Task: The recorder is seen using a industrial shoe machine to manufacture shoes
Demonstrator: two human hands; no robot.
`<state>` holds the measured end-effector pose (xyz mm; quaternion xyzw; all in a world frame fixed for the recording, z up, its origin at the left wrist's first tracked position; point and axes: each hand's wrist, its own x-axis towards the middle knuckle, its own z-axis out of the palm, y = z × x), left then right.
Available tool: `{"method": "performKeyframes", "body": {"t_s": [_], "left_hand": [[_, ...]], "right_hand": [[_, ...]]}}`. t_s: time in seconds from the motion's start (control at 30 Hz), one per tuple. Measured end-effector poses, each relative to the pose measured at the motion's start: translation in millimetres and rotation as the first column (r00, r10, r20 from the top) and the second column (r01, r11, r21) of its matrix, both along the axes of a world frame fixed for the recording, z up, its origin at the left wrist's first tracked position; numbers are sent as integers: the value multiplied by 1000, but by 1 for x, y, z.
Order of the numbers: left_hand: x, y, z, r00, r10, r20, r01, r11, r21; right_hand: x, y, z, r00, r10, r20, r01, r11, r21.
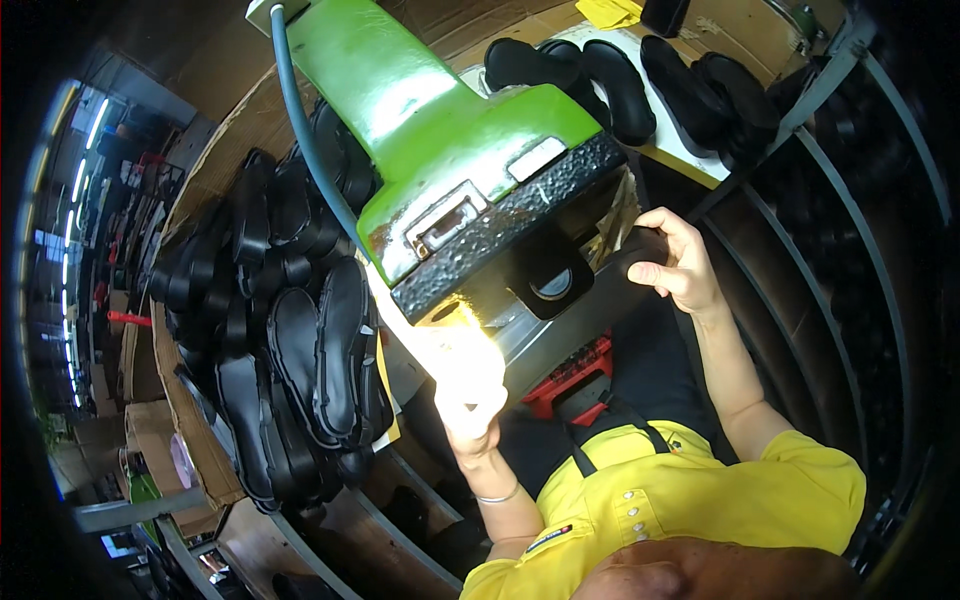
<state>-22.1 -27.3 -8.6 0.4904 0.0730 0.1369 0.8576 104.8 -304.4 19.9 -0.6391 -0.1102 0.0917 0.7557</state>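
Note:
A green machine head (450,130) with a rough black lower edge hangs in front of me, and a lamp under it glares brightly. My right hand (682,262) is closed around the end of a black shoe sole (645,248) at the machine's right side, thumb on the near face. The rest of that sole is hidden behind and below the machine. My left hand (472,390) is raised into the lamp's light under the left corner. Its fingers look curled but are washed out, so what they hold cannot be made out.
Black soles (320,360) are heaped in a cardboard box (205,440) at left. More soles (618,90) lie on a white-topped table (690,155) at the far right. A blue-grey hose (300,130) runs down the machine. Metal rack bars (830,190) stand at right. Something red (570,378) sits below the machine.

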Motion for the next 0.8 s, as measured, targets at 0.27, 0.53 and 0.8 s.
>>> {"method": "performKeyframes", "body": {"t_s": [0.27, 0.53, 0.8], "left_hand": [[11, 48, -5, 963, -193, -188, 268, 744, 612], [40, 64, -13, 859, -501, -108, 346, 412, 843], [39, 17, 33, 924, -377, 66, -207, -348, 915]], "right_hand": [[14, -7, -4, 984, 9, 176, -18, 999, 48], [28, -18, 15, 915, 114, 386, -91, 993, -76], [25, -12, 13, 920, 105, 377, -87, 994, -65]]}}
